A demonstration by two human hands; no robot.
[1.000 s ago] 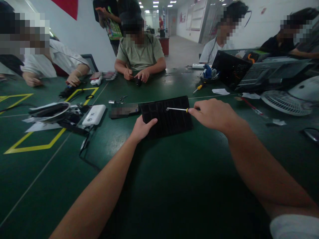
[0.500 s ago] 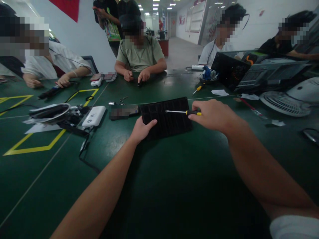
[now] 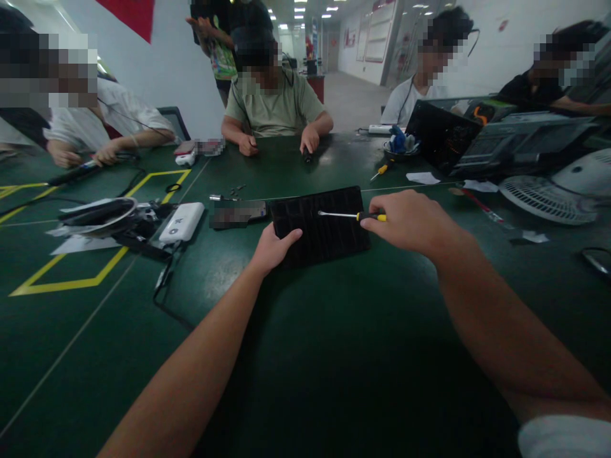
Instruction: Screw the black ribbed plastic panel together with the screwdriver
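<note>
A flat black ribbed panel (image 3: 329, 238) lies slightly turned on the green table; its exact kind I cannot make out. My left hand (image 3: 277, 247) grips its left edge, thumb on top and the other fingers hidden beneath. In my right hand (image 3: 413, 219) is a screwdriver (image 3: 341, 215) with a yellow and black handle, held nearly level from the right. Its shaft reaches over the panel, and the tip is near the panel's upper middle; whether it touches I cannot tell. Beyond the left edge lie a phone-sized dark object (image 3: 238, 214) and several small metal pieces (image 3: 237, 188).
To the left are a white power bank (image 3: 182, 222) with a cable and a pile of gear (image 3: 102, 216). A second screwdriver (image 3: 380, 171), a bowl (image 3: 401, 147), a computer case (image 3: 520, 146) and a white fan (image 3: 548, 191) stand right. Several people sit around the table (image 3: 315, 356).
My hands, the panel and the screwdriver stay nearly as they were. Across the table, a person's hand has slid a small black object towards the right. The person at left has shifted a dark tool leftwards.
</note>
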